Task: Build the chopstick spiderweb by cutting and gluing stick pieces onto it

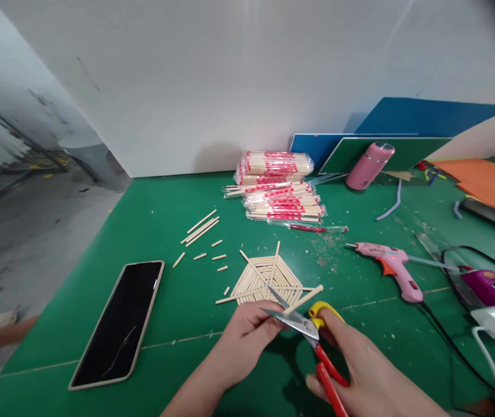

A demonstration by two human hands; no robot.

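Note:
My left hand (250,336) pinches a pale wooden stick (304,300) that slants up to the right. In my right hand (356,365) is a pair of scissors (306,328) with red and yellow handles. Their blades stand apart, with the stick between them. Just behind, a web-shaped piece (251,277) made of wooden sticks lies on the table, partly covered by my left hand and the blades. Several short cut bits (219,257) and a few longer sticks (203,231) lie to its left.
Bagged bundles of sticks (280,200) lie at the back. A pink glue gun (389,263) and its cable are on the right, with a pink bottle (370,166) behind. On the left lies a phone (119,324). Blue and green boards (404,119) lean against the white wall.

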